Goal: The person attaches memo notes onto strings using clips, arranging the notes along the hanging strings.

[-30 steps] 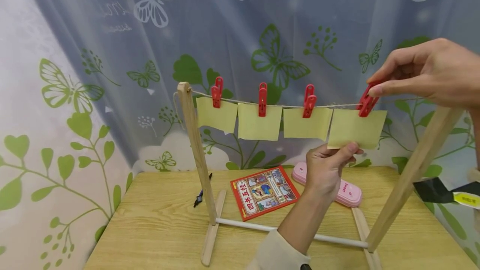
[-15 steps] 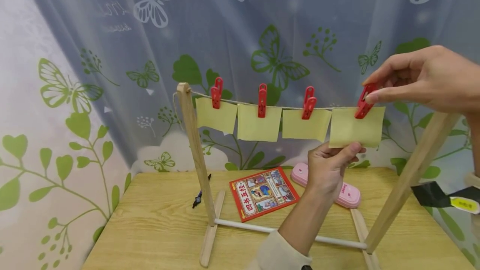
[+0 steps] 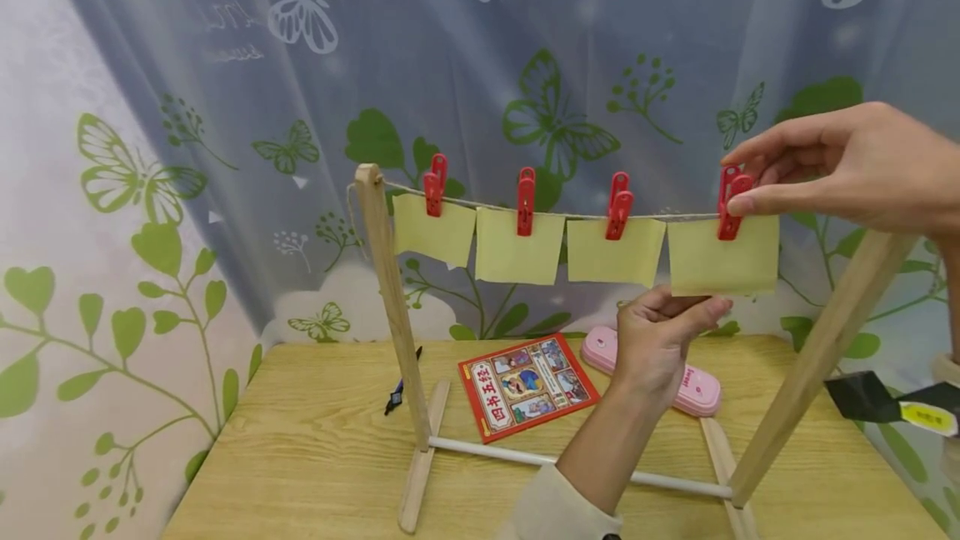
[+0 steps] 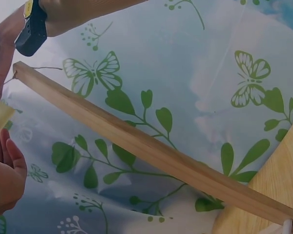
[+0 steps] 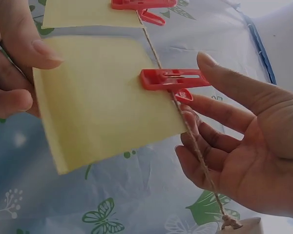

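Observation:
Four-cornered yellow paper notes hang from a string [image 3: 675, 214] under red clothespins. At the right end, my right hand [image 3: 862, 165] holds a red clothespin [image 3: 729, 205] between thumb and index finger; it straddles the string and the top edge of the rightmost note [image 3: 701, 261]. My left hand [image 3: 660, 340] is just under that note's bottom edge, fingers loosely bent. In the right wrist view the left thumb [image 5: 46, 56] overlaps the note's edge, with the other fingers spread apart from it. The left wrist view catches only part of my left hand [image 4: 7, 170] and a note corner.
A wooden post [image 3: 393, 307] and a slanted right post [image 3: 825, 365] carry the string, joined below by a white rod [image 3: 487, 451]. On the table [image 3: 300, 457] lie a red picture book [image 3: 528, 387], a pink case [image 3: 697, 390] and a pen [image 3: 395, 398].
The left thumb has come off the note and sits below its bottom edge. The right hand has lowered slightly, and the clothespin has turned from tilted to nearly upright.

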`<control>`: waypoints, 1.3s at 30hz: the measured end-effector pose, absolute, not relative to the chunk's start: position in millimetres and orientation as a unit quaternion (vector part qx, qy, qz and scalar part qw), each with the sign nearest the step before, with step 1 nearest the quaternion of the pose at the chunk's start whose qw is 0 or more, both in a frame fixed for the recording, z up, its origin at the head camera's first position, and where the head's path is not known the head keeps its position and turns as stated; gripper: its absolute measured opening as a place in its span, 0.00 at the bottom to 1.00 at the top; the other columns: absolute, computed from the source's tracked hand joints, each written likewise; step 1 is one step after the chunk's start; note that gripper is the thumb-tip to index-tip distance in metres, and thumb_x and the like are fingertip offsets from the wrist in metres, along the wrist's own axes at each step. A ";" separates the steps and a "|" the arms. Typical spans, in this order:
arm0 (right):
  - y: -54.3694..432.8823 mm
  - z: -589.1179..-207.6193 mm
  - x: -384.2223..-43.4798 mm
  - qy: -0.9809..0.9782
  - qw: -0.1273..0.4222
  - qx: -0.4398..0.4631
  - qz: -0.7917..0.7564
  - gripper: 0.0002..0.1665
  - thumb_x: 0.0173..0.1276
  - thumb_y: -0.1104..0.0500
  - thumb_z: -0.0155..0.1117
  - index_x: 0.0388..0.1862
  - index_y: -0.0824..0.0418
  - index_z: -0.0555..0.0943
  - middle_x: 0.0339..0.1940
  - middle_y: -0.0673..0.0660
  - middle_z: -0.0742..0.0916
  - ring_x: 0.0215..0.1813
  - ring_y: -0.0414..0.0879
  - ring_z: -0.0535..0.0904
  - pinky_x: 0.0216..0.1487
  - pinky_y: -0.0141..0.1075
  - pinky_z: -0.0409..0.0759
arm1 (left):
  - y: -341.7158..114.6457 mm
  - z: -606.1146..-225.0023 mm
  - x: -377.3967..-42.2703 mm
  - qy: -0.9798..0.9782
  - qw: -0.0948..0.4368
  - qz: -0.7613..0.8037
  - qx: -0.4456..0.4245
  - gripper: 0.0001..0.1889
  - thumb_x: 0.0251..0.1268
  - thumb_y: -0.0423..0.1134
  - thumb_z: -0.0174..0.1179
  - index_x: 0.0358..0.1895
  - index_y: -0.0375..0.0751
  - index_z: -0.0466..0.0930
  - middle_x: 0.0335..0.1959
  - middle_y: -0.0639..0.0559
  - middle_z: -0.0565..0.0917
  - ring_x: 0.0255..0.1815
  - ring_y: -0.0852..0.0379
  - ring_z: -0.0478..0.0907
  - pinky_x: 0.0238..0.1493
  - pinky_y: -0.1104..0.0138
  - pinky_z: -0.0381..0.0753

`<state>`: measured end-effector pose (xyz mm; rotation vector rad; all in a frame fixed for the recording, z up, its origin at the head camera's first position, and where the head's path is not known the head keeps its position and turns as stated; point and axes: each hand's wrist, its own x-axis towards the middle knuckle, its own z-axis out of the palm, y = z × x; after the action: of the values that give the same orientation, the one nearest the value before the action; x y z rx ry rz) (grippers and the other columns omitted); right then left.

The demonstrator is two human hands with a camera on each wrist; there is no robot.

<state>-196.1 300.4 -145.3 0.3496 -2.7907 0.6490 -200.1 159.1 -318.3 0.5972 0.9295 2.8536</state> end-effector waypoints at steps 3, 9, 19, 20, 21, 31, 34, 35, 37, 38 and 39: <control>299.1 -144.8 -196.1 -0.960 0.125 0.121 0.221 0.28 0.58 0.51 0.71 0.57 0.56 0.77 0.28 0.43 0.85 0.31 0.32 0.78 0.34 0.20 0.72 | 159.6 -320.1 -200.5 0.312 0.042 0.929 0.193 0.16 0.53 0.17 0.60 0.47 0.14 0.73 0.33 0.41 0.88 0.29 0.64 0.84 0.30 0.76 0.79; 296.8 -144.6 -195.2 -0.960 0.132 0.119 0.215 0.29 0.58 0.50 0.71 0.58 0.56 0.76 0.28 0.42 0.85 0.32 0.31 0.77 0.35 0.20 0.70 | 159.9 -322.0 -201.7 0.310 0.042 0.929 0.199 0.17 0.53 0.17 0.60 0.48 0.14 0.73 0.29 0.57 0.87 0.30 0.65 0.83 0.31 0.76 0.79; 329.2 -171.3 -210.1 -0.937 0.218 0.140 0.233 0.33 0.56 0.49 0.72 0.62 0.38 0.73 0.52 0.46 0.80 0.48 0.24 0.72 0.60 0.31 0.63 | 152.6 -337.0 -207.9 0.387 0.066 0.898 0.198 0.15 0.55 0.20 0.61 0.48 0.23 0.78 0.49 0.28 0.80 0.35 0.65 0.83 0.36 0.76 0.80; 332.0 -175.5 -209.9 -0.934 0.231 0.139 0.233 0.35 0.57 0.48 0.72 0.63 0.36 0.71 0.56 0.46 0.78 0.51 0.24 0.70 0.63 0.29 0.61 | 149.9 -340.3 -208.8 0.399 0.073 0.893 0.195 0.15 0.55 0.20 0.62 0.48 0.25 0.79 0.49 0.30 0.81 0.36 0.65 0.83 0.36 0.76 0.80; 334.0 -179.4 -208.8 -0.930 0.245 0.140 0.234 0.35 0.58 0.49 0.71 0.64 0.35 0.70 0.59 0.45 0.77 0.54 0.23 0.69 0.66 0.28 0.58 | 146.8 -344.1 -209.8 0.412 0.080 0.887 0.194 0.15 0.55 0.21 0.62 0.48 0.26 0.80 0.49 0.32 0.82 0.37 0.66 0.82 0.36 0.76 0.80; 297.1 -203.8 -157.4 -0.818 0.414 0.229 0.328 0.25 0.54 0.75 0.68 0.53 0.69 0.79 0.51 0.34 0.80 0.52 0.28 0.73 0.56 0.18 0.66 | 81.0 -386.6 -219.6 0.597 0.076 0.757 0.253 0.15 0.60 0.32 0.63 0.50 0.32 0.80 0.49 0.36 0.83 0.44 0.61 0.83 0.45 0.72 0.82; 284.5 -225.2 -143.8 -0.779 0.409 0.277 0.386 0.20 0.54 0.75 0.68 0.47 0.79 0.78 0.47 0.42 0.84 0.51 0.35 0.77 0.55 0.23 0.69 | 53.3 -398.0 -218.6 0.652 0.077 0.706 0.264 0.14 0.62 0.38 0.63 0.49 0.36 0.82 0.48 0.40 0.85 0.42 0.65 0.83 0.44 0.73 0.81; 280.8 -233.2 -140.3 -0.764 0.405 0.294 0.407 0.19 0.53 0.76 0.68 0.45 0.81 0.78 0.46 0.45 0.85 0.50 0.37 0.78 0.54 0.24 0.71 | 44.5 -401.8 -217.4 0.661 0.084 0.697 0.267 0.14 0.63 0.39 0.62 0.49 0.36 0.82 0.48 0.40 0.85 0.42 0.65 0.83 0.44 0.73 0.82; 274.3 -250.4 -134.1 -0.746 0.392 0.316 0.437 0.19 0.52 0.76 0.69 0.43 0.82 0.78 0.46 0.50 0.86 0.49 0.40 0.79 0.54 0.25 0.72 | 28.1 -409.6 -214.4 0.674 0.099 0.681 0.269 0.14 0.64 0.40 0.61 0.49 0.37 0.82 0.48 0.39 0.84 0.43 0.63 0.83 0.45 0.73 0.81; 271.3 -259.9 -132.8 -0.732 0.381 0.329 0.459 0.19 0.51 0.77 0.69 0.43 0.82 0.78 0.45 0.53 0.86 0.50 0.42 0.79 0.54 0.26 0.72 | 20.2 -413.5 -212.6 0.679 0.109 0.675 0.268 0.15 0.64 0.41 0.61 0.49 0.37 0.82 0.48 0.39 0.84 0.44 0.62 0.83 0.46 0.73 0.81; 268.7 -269.9 -131.6 -0.729 0.374 0.330 0.469 0.19 0.49 0.78 0.69 0.43 0.81 0.78 0.45 0.54 0.86 0.50 0.42 0.79 0.54 0.26 0.73 | 12.2 -417.7 -210.7 0.687 0.115 0.665 0.268 0.15 0.65 0.41 0.61 0.49 0.37 0.82 0.48 0.40 0.84 0.44 0.60 0.83 0.46 0.73 0.81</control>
<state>-131.6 268.7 -269.9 0.8460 -1.8670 1.1998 -210.7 12.2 -417.7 0.7854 2.0140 1.9486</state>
